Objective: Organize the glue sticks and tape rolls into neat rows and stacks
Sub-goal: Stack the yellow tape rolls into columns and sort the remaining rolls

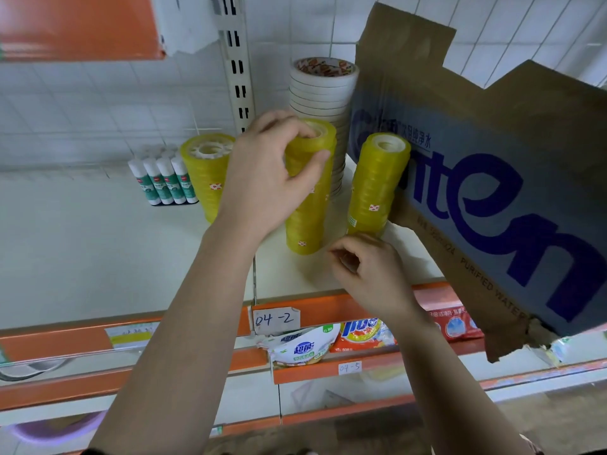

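Three upright stacks of yellow tape rolls stand on the white shelf (98, 244). My left hand (272, 172) grips the top of the middle stack (307, 218), fingers over its upper rim and thumb on its side. Another stack (205, 174) is to its left and a third stack (377, 182) to its right. My right hand (368, 267) hovers just in front of the right stack's base with fingers curled and nothing in it. A tall pile of white tape rolls (323, 93) rises behind. A block of white-and-green glue sticks (162, 180) stands at the left.
A torn cardboard box (492, 178) with blue lettering leans in from the right, beside the right stack. A slotted metal upright (238, 64) runs up the tiled back wall. Orange shelf edges carry labels (276, 318); detergent bags (331, 339) lie on the lower shelf.
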The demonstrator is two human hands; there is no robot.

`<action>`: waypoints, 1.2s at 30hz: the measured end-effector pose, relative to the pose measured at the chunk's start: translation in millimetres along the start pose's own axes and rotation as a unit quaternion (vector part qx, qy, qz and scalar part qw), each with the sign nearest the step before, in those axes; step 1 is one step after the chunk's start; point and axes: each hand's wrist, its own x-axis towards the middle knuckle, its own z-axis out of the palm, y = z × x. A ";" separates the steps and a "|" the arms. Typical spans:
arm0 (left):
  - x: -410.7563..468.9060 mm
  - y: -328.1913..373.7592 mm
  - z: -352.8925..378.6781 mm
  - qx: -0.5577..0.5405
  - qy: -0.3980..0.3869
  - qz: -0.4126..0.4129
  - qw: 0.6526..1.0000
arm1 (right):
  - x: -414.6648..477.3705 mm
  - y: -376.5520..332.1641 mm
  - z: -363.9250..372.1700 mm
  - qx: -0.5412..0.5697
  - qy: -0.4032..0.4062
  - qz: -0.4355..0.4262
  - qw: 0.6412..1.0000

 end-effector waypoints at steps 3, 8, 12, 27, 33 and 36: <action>3.6 2.3 0.4 -0.008 0.018 0.012 1.000 | -0.4 -0.3 -0.5 0.003 0.000 -0.001 1.000; 16.6 21.0 6.0 -0.031 0.010 0.034 0.999 | -2.5 0.5 -5.1 0.020 0.006 0.005 1.000; 25.5 44.0 16.6 -0.004 -0.030 0.039 0.999 | -2.7 1.4 -10.0 0.020 0.013 -0.001 1.000; 43.5 53.1 31.2 0.144 -0.207 -0.008 0.968 | -3.9 13.0 -13.4 0.001 0.014 0.001 1.000; 45.2 53.9 30.8 0.153 -0.201 0.006 0.968 | -4.0 13.1 -11.7 -0.017 0.011 -0.005 1.000; 45.6 55.7 30.9 0.148 -0.199 -0.001 0.969 | -3.8 13.3 -11.5 -0.020 0.008 -0.005 1.000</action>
